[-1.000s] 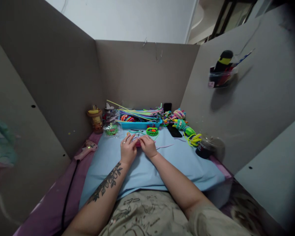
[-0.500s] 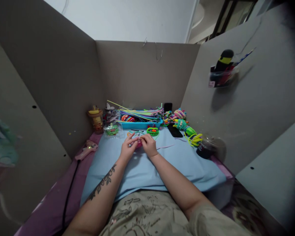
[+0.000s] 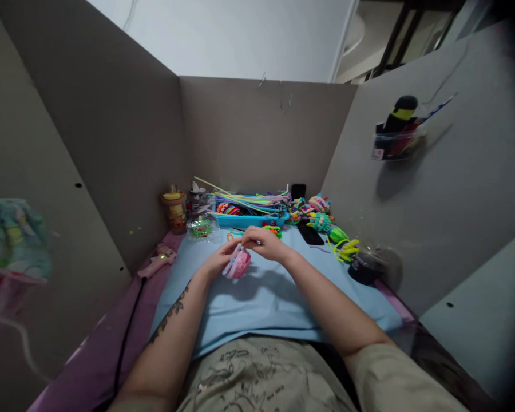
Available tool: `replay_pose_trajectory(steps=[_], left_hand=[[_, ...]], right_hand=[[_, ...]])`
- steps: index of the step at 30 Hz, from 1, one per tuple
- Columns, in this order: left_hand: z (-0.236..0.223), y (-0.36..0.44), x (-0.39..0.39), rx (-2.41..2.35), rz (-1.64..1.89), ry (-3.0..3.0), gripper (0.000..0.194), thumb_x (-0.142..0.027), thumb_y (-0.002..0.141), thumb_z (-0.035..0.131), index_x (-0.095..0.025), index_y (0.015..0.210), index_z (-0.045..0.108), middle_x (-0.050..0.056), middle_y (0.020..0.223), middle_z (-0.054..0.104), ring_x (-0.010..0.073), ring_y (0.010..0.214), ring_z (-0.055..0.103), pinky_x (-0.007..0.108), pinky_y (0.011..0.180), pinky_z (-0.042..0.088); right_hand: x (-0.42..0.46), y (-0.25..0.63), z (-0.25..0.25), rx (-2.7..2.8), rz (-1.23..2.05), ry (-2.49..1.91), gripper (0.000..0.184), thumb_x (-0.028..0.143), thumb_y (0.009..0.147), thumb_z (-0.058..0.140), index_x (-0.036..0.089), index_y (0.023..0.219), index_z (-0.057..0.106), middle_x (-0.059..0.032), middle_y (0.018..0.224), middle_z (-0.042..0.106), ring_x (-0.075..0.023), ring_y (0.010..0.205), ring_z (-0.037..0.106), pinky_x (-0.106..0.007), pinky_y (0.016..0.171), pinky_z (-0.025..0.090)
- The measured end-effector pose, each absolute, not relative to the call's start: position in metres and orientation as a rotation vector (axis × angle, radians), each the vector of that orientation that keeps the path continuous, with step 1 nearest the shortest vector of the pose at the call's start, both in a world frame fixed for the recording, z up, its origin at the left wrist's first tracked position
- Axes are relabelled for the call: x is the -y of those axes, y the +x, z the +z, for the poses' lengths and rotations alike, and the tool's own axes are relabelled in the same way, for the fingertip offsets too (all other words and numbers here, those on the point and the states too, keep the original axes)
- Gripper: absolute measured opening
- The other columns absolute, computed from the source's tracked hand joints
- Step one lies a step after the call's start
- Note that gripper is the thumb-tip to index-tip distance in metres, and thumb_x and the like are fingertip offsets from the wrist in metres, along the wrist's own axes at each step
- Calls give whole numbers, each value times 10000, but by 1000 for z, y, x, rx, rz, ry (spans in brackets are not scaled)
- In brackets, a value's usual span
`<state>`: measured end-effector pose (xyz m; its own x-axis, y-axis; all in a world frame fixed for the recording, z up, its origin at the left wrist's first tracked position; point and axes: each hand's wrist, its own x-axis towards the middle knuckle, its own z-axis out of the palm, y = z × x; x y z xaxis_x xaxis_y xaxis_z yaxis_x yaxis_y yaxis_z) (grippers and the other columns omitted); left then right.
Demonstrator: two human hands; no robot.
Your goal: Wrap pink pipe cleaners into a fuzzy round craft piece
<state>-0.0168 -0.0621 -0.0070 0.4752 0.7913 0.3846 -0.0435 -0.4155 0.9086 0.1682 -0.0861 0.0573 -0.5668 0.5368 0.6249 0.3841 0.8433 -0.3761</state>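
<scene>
One pink fuzzy piece (image 3: 241, 264) is held above the blue cloth (image 3: 274, 303), at its side, by the fingers of the left hand (image 3: 217, 262). The fingers of the right hand (image 3: 266, 241) are brought narrowly together at its upper edge; whether anything is pinched there cannot be told. The piece could be bent, or dropped on the cloth, if too strong a pull were made against this light hold. Farther out, one blue tray (image 3: 257, 221) is seen, with one striped ball (image 3: 229, 209) and stems (image 3: 257, 198) too tangled to be counted. One cup (image 3: 174, 212), two phone-like objects (image 3: 311, 233) and one pink glue gun (image 3: 158, 262) are also counted; by its tip, if hot, a finger could be burned.
</scene>
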Motion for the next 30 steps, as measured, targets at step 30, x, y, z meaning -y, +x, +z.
replay_pose_trajectory(steps=[30], left_hand=[[67,-27,151,-481,1146,1956,614,-753,744,458,-231,1009,642,130,1099,611,310,1112,543,434,961,425]], right_hand=[[80,186,-9,2134,-153,-1138,101,180,842,562,195,786,645,-10,723,658,-149,672,582,-242,632,397]])
